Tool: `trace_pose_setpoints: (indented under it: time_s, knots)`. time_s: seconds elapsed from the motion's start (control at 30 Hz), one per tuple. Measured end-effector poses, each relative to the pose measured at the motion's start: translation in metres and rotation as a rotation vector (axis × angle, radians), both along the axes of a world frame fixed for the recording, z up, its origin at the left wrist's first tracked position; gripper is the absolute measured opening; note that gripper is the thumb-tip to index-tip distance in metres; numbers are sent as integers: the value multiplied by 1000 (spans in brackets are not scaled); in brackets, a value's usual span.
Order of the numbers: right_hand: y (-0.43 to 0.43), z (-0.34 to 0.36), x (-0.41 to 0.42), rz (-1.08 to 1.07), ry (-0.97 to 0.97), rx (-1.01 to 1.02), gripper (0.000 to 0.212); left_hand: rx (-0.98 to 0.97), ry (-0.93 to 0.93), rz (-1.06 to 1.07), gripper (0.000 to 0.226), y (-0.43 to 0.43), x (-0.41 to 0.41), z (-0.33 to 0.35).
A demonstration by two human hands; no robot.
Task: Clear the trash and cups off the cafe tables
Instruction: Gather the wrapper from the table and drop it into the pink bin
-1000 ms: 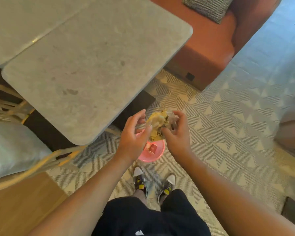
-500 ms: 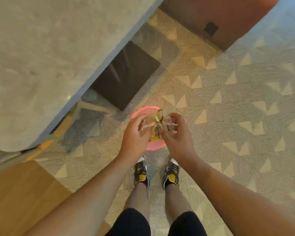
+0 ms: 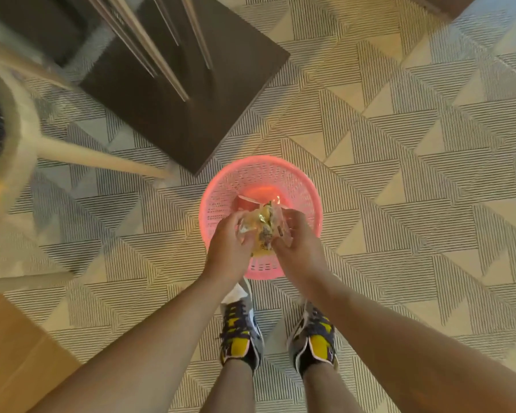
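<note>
A pink plastic waste basket (image 3: 221,201) stands on the patterned floor just in front of my feet. My left hand (image 3: 228,251) and my right hand (image 3: 298,248) together grip a crumpled bundle of yellow and clear wrappers (image 3: 262,225) directly above the basket's opening. A red item (image 3: 246,204) lies at the bottom of the basket, partly hidden by the wrappers.
The dark square table base (image 3: 176,93) with its metal legs lies just beyond the basket. A pale chair leg (image 3: 102,158) and chair frame are at the left. A wooden surface (image 3: 15,359) fills the lower left corner.
My view has tipped down from the tabletop to the floor. Both hands have lowered the wrapper bundle closer to the basket's opening.
</note>
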State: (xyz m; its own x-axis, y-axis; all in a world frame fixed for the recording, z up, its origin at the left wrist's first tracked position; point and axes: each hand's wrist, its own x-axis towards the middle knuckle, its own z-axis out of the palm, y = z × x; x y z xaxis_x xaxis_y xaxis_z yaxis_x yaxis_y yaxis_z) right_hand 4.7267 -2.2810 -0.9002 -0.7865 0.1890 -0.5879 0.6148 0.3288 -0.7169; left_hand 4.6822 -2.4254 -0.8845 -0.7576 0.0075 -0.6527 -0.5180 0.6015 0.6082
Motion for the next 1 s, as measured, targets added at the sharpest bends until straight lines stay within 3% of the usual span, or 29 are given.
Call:
trace_pose_setpoints:
  time_s: [0.23,0.37,0.43,0.57,0.63,0.7,1.0]
  knots:
    - [-8,-74,-21,-88,-121,-40,30,18,-61,-17,54,7,-13,-84]
    - [-6,-81,-38,-170,-140,-98,35,34,-10,4,52,11,-26,-96]
    - [-3,-72,-44,-238,-109,-156,21,35,19,35,54,10,-32,-90]
    - [2,-30,-58,-400,-8,-254,25,104,103,147,43,8,-45,-50]
    - [6,2,-66,-421,97,-251,21,131,141,165,42,13,-54,-20]
    - [13,37,-76,-408,181,-231,31,188,183,163,44,21,-63,13]
    - [58,238,-120,-412,466,-240,42,449,394,60,43,78,-107,219]
